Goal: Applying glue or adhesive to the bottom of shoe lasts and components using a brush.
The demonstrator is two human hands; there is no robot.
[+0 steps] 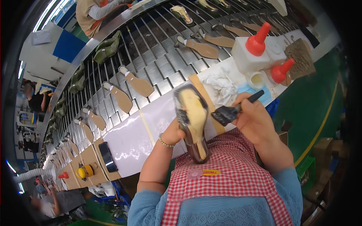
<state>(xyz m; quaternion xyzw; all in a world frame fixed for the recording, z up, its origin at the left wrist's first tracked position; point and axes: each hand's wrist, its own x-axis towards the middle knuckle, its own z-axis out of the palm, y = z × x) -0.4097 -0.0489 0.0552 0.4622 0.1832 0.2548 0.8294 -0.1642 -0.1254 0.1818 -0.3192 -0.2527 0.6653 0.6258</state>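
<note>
My left hand [172, 132] is closed around the side of a dark shoe on its last [196, 109], held bottom up in front of my apron. Its underside is pale yellow and slightly blurred. In my right hand [256, 122] is a flat brush [225, 114] with a dark handle and black bristles. The bristles point at the shoe's side, with a small gap between them. Beyond the brush stands a small cup [258, 80] with yellowish contents. White crumpled cloth [220, 84] lies on the worktop near it.
A conveyor [166, 67] of metal slats and rods carries several tan soles [139, 84] and green shoes [106, 49]. White bottles with red nozzles [258, 41] stand at right. A phone [108, 156] and yellow tape dispenser [85, 171] lie left. Across the conveyor works another person [94, 15].
</note>
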